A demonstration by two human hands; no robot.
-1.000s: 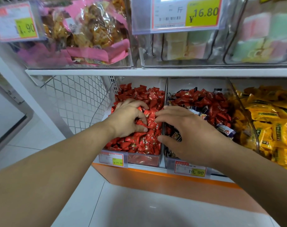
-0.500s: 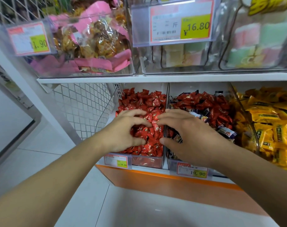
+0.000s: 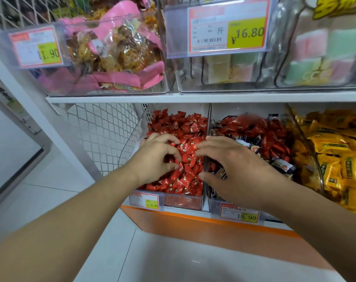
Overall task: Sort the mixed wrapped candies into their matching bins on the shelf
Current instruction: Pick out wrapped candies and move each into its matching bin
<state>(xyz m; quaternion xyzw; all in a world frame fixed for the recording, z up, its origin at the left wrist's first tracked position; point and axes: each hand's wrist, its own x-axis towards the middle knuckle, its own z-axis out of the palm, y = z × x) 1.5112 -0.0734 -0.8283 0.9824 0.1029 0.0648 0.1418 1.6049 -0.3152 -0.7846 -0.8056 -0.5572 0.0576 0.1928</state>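
- The red wrapped candies point(image 3: 190, 127) are heaped in the clear left bin point(image 3: 183, 201) on the lower shelf, filling it to the rim.
- The left hand point(image 3: 154, 159) is laid on that heap, fingers curled and thumb closed in, and red candies are pinched among them.
- The right hand point(image 3: 237, 169) is spread over the divider point(image 3: 209, 115) between the bins, fingers only loosely bent; whether anything is held beneath cannot be told.
- The middle bin point(image 3: 213, 206), holding mixed red and dark candies point(image 3: 260, 131), is found just right of the divider.
- Yellow packets point(image 3: 335, 147) are piled at far right.
- A wire mesh panel point(image 3: 103, 131) closes off the left side.
- Room overhead is limited by the upper shelf edge point(image 3: 193, 97).
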